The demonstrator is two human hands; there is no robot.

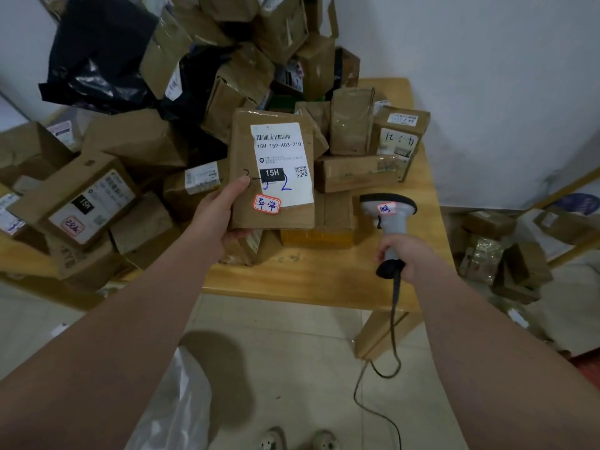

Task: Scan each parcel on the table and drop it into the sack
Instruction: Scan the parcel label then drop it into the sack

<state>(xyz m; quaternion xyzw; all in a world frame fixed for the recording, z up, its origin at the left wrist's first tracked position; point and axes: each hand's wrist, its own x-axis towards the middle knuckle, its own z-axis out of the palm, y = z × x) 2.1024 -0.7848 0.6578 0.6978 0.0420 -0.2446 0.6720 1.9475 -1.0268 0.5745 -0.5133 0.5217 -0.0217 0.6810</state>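
Observation:
My left hand (222, 211) grips a flat brown cardboard parcel (242, 147) by its lower left edge and holds it up above the table, label facing me. The white label reads 15H-159-A03-210 and carries a red-edged sticker. My right hand (406, 254) holds a grey handheld barcode scanner (389, 212) by its handle, just right of the parcel and lower, its head pointing away from me. The scanner's black cable hangs down to the floor. A white sack (175, 407) shows at the bottom, left of my feet.
A wooden table (308, 277) carries a tall heap of brown parcels (253, 69) and black plastic bags (97, 56) against the wall. More boxes (81, 203) spill over to the left. Parcels (509, 267) lie on the floor at right. The floor is tiled.

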